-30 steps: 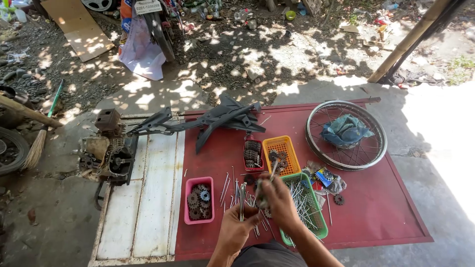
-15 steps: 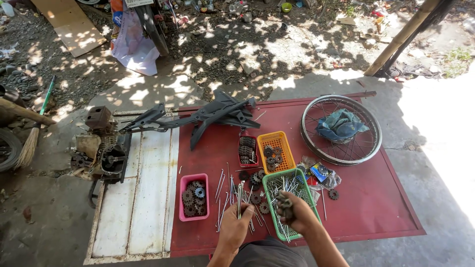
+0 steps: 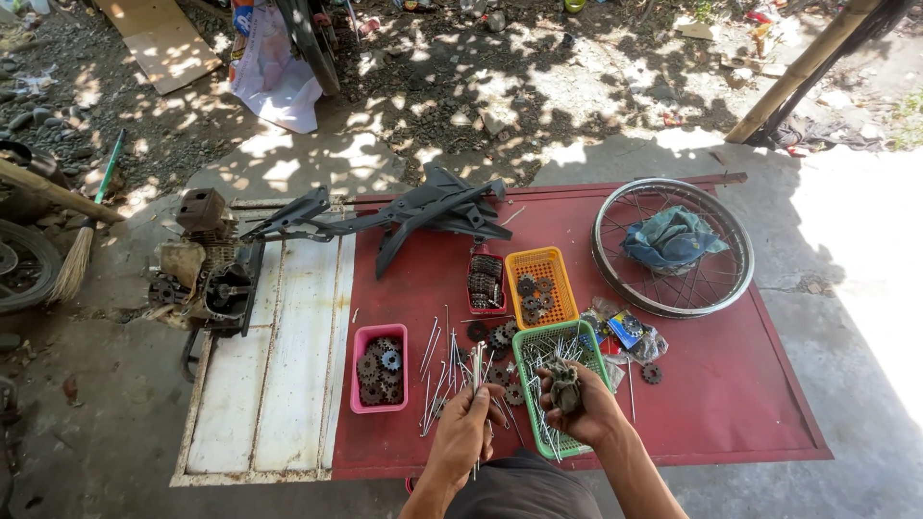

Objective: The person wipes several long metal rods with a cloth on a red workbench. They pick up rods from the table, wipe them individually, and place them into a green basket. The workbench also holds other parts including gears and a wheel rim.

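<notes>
Spokes (image 3: 478, 370) in left hand (image 3: 468, 426)

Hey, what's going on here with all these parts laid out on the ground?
A person is sorting small metal parts on a red mat laid outdoors. The left hand grips a bundle of thin metal spokes, and the right hand holds a small dark greasy part over a green basket of more spokes. Nearby sit a pink tray of sprockets, an orange basket, a spoked wheel rim and an engine block.
</notes>
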